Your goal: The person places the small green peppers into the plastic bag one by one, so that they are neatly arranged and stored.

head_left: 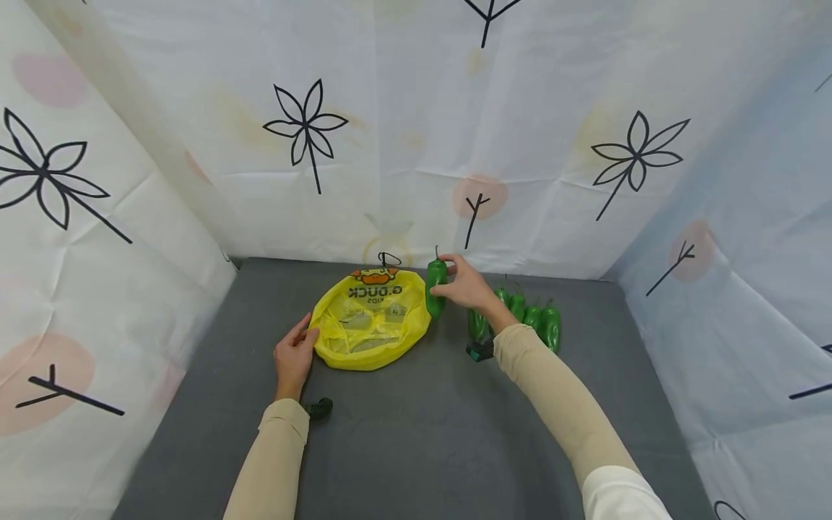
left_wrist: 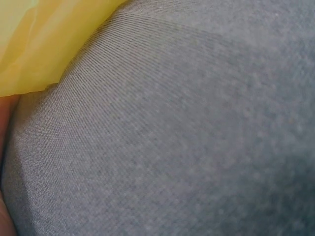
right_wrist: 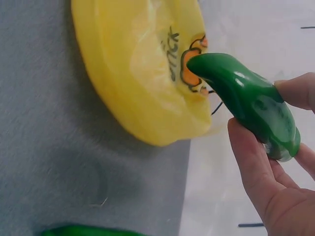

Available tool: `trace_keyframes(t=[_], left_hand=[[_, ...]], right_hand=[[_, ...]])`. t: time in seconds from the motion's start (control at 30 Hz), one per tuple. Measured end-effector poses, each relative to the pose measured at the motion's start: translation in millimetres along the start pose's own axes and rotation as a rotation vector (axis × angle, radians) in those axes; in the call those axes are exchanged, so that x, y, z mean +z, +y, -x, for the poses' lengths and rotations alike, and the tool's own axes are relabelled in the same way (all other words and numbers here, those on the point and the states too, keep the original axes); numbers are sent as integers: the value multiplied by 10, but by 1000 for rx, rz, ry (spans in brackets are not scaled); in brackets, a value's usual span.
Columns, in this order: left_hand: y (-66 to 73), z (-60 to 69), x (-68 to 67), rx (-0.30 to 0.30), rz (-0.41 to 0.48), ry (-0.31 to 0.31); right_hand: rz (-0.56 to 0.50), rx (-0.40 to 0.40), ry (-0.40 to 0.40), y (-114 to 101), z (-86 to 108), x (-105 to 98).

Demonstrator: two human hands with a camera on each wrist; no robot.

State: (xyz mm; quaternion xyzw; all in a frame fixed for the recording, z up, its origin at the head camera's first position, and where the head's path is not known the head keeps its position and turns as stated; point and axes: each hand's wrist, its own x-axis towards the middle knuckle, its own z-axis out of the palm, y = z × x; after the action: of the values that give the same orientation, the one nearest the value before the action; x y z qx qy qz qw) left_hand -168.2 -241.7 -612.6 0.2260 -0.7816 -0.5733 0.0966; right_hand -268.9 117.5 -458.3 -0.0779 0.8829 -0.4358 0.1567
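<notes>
My right hand [head_left: 464, 285] pinches a green pepper [head_left: 435, 289] between thumb and fingers, at the right edge of a yellow plastic bag [head_left: 338, 355]. In the right wrist view the pepper [right_wrist: 246, 93] is tilted, its narrow tip over the bag [right_wrist: 123, 93]. The bag lies with its mouth spread wide, duck print and lettering along the far side. My left hand [head_left: 294, 357] holds the bag's left rim with thumb and fingers. The left wrist view shows only part of the bag [left_wrist: 44, 44] and a sliver of that hand.
Several green peppers [head_left: 551, 328] lie to the right on the grey tabletop [head_left: 416, 440], partly hidden behind my right forearm. A thin black cord [head_left: 388, 258] stands up behind the bag. Patterned white cloth [head_left: 416, 144] closes off the back and sides.
</notes>
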Motion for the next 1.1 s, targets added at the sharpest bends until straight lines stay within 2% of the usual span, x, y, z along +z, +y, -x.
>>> trace_keyframes(t=[0.27, 0.73, 1.1], left_hand=[[-23, 11, -15, 8, -1, 13], [22, 28, 4, 16, 8, 11], [-10, 20, 6, 24, 15, 13]], right_hand=[[-144, -19, -44, -158, -17, 41], [-208, -45, -60, -325, -152, 156], [-275, -69, -105, -438, -213, 343]])
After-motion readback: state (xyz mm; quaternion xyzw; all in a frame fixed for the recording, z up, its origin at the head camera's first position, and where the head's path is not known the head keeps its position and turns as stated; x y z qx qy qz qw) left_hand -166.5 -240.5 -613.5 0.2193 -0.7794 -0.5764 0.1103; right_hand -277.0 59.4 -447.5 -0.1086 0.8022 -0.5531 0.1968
